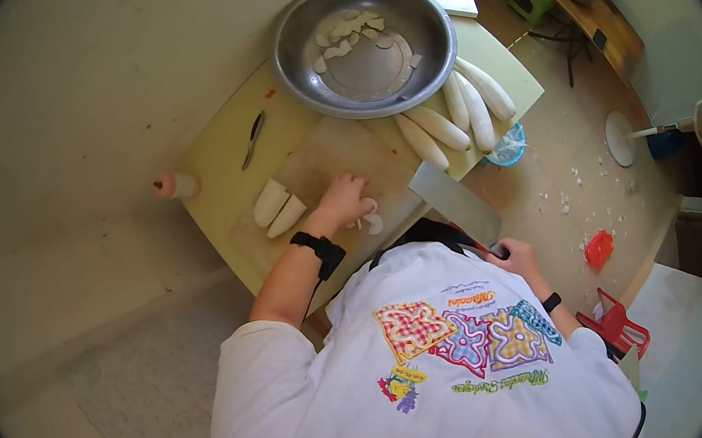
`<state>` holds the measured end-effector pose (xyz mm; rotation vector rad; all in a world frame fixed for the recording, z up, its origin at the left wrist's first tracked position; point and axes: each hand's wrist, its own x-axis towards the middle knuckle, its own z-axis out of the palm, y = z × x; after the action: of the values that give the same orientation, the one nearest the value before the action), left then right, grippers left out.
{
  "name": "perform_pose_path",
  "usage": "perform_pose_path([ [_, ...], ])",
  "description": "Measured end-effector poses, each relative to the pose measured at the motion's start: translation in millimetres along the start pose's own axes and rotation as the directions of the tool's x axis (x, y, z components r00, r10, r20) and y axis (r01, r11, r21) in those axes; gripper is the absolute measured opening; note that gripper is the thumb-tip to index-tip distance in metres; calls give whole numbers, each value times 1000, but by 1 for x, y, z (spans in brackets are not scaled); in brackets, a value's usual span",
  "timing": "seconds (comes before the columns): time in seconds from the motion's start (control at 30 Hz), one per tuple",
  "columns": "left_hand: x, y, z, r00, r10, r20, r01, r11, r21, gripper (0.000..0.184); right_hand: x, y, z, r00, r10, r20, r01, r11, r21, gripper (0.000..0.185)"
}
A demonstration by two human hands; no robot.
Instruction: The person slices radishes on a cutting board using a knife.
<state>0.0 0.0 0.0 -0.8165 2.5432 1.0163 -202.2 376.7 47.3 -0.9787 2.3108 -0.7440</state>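
Note:
My right hand [516,260] is closed around the handle of a cleaver [456,202], whose broad blade points up and left past the board's right edge. Over the cutting board [309,167], my left hand [347,201] has its fingers bent and closed on thin white radish slices [373,218], some partly covered by it. Left of that hand lie thick cut radish pieces [279,208]. At the table's far side stands a large metal basin [364,49] with several slices inside. Several whole peeled white radishes [469,106] lie beside the basin, to its lower right.
A peeler-like tool [253,140] lies on the table left of the board. A pinkish bottle [176,185] stands at the left corner. Below the right edge is a blue lined bin [506,147]. A fan [667,129] and red plastic items [600,250] are on the right.

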Motion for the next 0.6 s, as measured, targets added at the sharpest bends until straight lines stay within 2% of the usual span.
perform_pose_path([
  [0.07,-24,2,7,997,65,-41,-52,960,277,36,-1,-3,6,1000,-4,-4,4,1000,26,32],
  [0.1,-15,20,31,996,86,-35,-77,973,219,36,-9,6,-23,1000,19,5,-19,999,-34,32],
  [0.17,-8,7,25,989,113,-92,-89,969,230,27,7,6,-14,1000,-4,13,4,998,-56,30],
  [0.3,-10,2,20,994,83,-71,-66,974,218,28,9,-4,-8,1000,-12,21,13,999,-41,29],
  [0.37,-6,4,16,990,116,79,-123,987,100,22,9,-5,-9,1000,-12,23,13,999,-30,29],
  [0.4,-3,8,12,990,119,79,-126,987,101,22,9,-5,-9,1000,-11,20,12,999,-30,29],
  [0.47,-2,26,-6,953,123,278,-96,990,-107,14,7,-3,-9,1000,-10,10,10,1000,-27,29],
  [0.53,3,49,-40,932,170,319,-29,915,-403,12,6,-3,-10,1000,1,22,0,999,-37,29],
  [0.57,14,48,-48,954,209,215,7,701,-713,15,6,-3,-10,999,10,32,-9,999,-48,30],
  [0.6,23,47,-54,973,203,105,20,385,-923,17,6,0,-9,999,11,35,-10,999,-47,30],
])
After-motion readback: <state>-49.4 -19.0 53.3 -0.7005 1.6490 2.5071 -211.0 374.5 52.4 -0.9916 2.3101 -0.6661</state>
